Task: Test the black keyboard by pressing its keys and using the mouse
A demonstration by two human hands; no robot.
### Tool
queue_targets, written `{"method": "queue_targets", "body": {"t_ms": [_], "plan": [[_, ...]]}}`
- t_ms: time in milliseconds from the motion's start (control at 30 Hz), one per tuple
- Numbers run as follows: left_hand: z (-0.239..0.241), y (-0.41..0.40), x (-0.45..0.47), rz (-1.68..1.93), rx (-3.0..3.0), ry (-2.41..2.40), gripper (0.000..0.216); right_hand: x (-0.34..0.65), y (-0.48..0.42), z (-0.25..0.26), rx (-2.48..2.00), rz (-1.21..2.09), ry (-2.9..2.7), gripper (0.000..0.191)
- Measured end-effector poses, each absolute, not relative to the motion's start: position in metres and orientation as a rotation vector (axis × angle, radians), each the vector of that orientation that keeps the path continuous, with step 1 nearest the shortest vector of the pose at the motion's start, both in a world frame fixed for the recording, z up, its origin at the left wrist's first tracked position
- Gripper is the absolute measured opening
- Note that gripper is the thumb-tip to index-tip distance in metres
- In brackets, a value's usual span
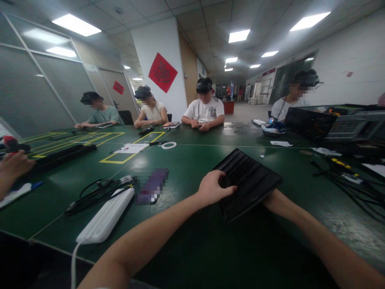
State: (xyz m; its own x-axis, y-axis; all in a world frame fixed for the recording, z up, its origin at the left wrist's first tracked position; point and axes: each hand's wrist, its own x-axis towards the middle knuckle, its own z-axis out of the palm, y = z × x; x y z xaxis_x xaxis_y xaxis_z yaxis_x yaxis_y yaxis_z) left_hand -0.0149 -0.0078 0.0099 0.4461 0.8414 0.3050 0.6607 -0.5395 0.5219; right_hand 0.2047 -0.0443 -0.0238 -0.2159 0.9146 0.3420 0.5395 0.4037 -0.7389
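At the table's left edge, a co-worker's hand rests near a long black bar, with yellow tape outlines marked on the green table beyond it. Toward the near edge lie a tangle of black cable and a white power strip. Just past the middle of the near edge, the person's left hand lies on the left side of a ribbed black tray, fingers curled loosely over its surface, thumb toward the rim. The tray sits tilted, its right side raised. The right hand reaches under the tray's lower right edge; its fingers are hidden beneath, so their grip cannot be told. Four seated people wearing head-mounted gear line the far edge. At the right edge sit a black laptop and loose dark cables.
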Motion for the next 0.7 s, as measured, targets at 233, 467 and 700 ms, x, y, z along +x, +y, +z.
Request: {"method": "queue_targets", "body": {"t_ms": [233,467,700], "plan": [[0.050,0.095,-0.095,0.597,2.082,2.140,0.059,0.289,-0.035,-0.025,-2.056,-0.024,-1.968,0.047],[0.043,0.161,-0.172,0.314,1.847,2.634,0.068,0.301,-0.033,-0.041,-2.227,-0.277,-1.994,0.066],[0.027,0.168,-0.178,0.228,1.780,2.644,0.065,0.296,-0.037,-0.036,-2.262,-0.100,-1.967,0.045]]}}
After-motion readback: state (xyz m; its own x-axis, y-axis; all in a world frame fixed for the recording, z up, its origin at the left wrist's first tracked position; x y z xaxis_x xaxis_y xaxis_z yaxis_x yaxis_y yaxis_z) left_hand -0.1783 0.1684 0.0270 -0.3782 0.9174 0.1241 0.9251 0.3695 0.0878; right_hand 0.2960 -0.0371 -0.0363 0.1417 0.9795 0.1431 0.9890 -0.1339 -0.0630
